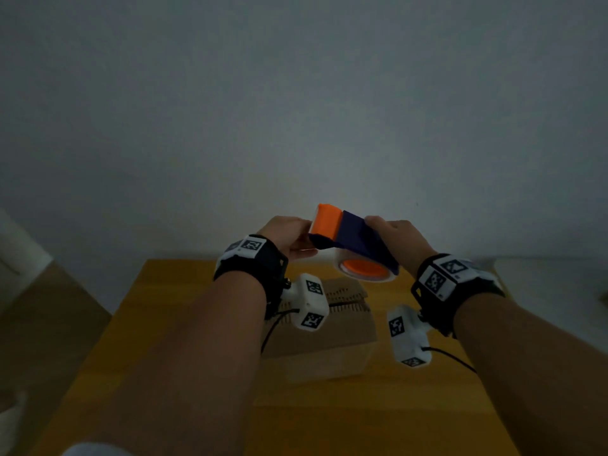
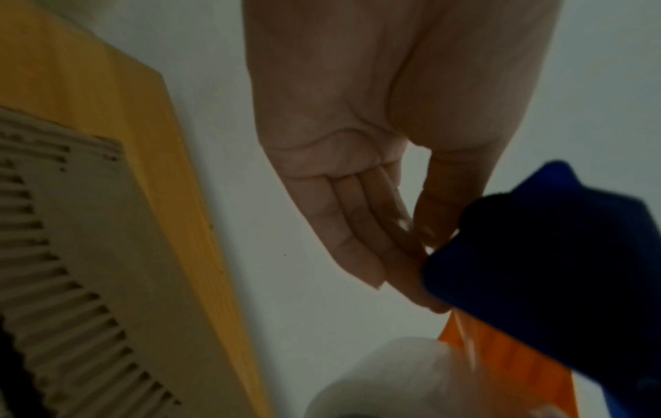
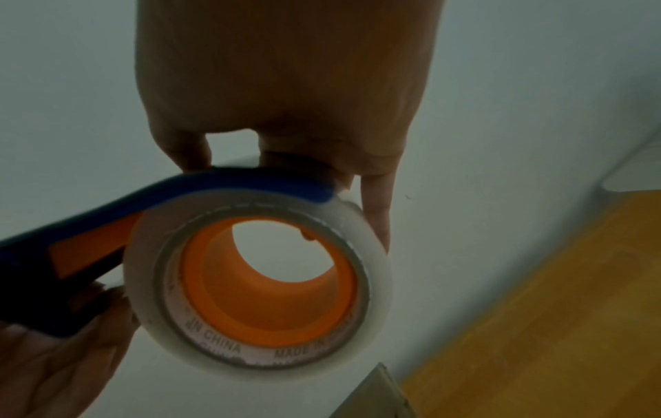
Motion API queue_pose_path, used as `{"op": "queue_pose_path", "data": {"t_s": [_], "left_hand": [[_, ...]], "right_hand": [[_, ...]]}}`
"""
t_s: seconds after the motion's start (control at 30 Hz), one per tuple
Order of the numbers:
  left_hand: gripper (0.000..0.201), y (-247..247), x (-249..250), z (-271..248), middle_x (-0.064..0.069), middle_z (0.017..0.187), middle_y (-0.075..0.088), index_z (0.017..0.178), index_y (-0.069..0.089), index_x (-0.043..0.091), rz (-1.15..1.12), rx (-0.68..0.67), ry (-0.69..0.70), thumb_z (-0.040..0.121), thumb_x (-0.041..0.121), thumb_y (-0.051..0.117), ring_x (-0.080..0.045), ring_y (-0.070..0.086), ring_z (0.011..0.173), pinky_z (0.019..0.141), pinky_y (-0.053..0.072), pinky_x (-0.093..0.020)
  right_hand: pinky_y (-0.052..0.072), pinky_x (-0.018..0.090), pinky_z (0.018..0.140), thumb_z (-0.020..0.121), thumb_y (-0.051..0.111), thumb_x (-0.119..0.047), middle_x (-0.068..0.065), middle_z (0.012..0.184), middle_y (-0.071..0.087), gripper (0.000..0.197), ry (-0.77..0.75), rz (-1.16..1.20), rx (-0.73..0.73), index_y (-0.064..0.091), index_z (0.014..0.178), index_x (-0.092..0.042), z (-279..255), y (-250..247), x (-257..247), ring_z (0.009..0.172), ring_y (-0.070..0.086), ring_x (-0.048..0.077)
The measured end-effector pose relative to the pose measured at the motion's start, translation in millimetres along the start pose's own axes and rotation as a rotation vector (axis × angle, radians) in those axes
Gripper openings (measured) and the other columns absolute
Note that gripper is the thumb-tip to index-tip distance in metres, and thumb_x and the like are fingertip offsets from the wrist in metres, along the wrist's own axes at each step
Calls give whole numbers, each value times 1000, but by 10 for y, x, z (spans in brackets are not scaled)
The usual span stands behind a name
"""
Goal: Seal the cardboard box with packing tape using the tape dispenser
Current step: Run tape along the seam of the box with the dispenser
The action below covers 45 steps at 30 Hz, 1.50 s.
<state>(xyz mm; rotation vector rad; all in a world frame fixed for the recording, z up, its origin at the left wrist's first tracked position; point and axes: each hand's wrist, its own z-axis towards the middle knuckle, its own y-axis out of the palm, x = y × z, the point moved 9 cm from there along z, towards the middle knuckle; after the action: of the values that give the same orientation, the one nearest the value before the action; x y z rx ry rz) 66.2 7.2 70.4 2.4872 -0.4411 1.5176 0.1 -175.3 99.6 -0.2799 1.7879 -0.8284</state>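
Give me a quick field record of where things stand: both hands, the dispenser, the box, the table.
left hand: at the orange front end of the tape dispenser, fingers fairly straight, thumb and fingertips pinching there
right hand: grips the blue rear part of the dispenser over the tape roll
tape dispenser: held in the air above the box, not touching it
tape roll: clear, mounted on an orange hub
cardboard box: on the wooden table, corrugated flap edges showing on top; no tape visible on it
lighting: dim

Dim, underexposed frames, faint glow on the wall (image 1: 329, 143) above the tape dispenser (image 1: 348, 238), corners darken, soft blur throughout, wide-angle bending at edges
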Motion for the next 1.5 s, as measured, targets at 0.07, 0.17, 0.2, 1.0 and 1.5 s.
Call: {"op": "queue_pose_path", "data": {"t_s": [0.07, 0.17, 0.2, 1.0, 1.5], "left_hand": [[8, -12, -19, -5, -13, 88, 64, 93, 59, 5, -31, -4, -13, 90, 10, 54, -21, 62, 74, 64, 54, -28], [8, -42, -45, 7, -13, 86, 65, 90, 60, 4, -26, 8, -35, 90, 10, 55, -22, 63, 75, 66, 54, -29], [7, -52, -41, -2, -12, 82, 65, 86, 61, 5, -20, 13, -34, 90, 9, 55, -21, 62, 73, 66, 54, -28], [50, -169, -110, -37, -13, 100, 63, 136, 43, 1, 65, -142, -126, 88, -13, 52, -15, 62, 83, 77, 57, -23], [15, -271, -28, -124, -6, 63, 67, 75, 60, 4, -94, -22, -97, 90, 5, 59, -9, 63, 47, 45, 52, -15]], "right_hand": [[36, 31, 60, 93, 42, -48, 17, 80, 60, 50, -19, 7, 3, 58, 75, -4, -1, 2, -22, 68, 53, 27], [37, 31, 62, 92, 43, -48, 17, 77, 60, 55, -49, -22, 6, 62, 73, -1, -2, 11, -49, 67, 54, 26], [35, 30, 60, 92, 44, -48, 15, 73, 58, 53, -61, -39, 13, 60, 69, -3, -8, 12, -64, 64, 52, 26], [23, 28, 51, 90, 51, -38, 7, 50, 31, 53, -211, 10, 175, 30, 48, -15, -37, -50, -331, 49, 32, 20], [18, 28, 49, 86, 48, -32, 2, 46, 23, 51, -182, 20, 310, 24, 43, -17, -37, -154, -356, 45, 23, 18]]}}
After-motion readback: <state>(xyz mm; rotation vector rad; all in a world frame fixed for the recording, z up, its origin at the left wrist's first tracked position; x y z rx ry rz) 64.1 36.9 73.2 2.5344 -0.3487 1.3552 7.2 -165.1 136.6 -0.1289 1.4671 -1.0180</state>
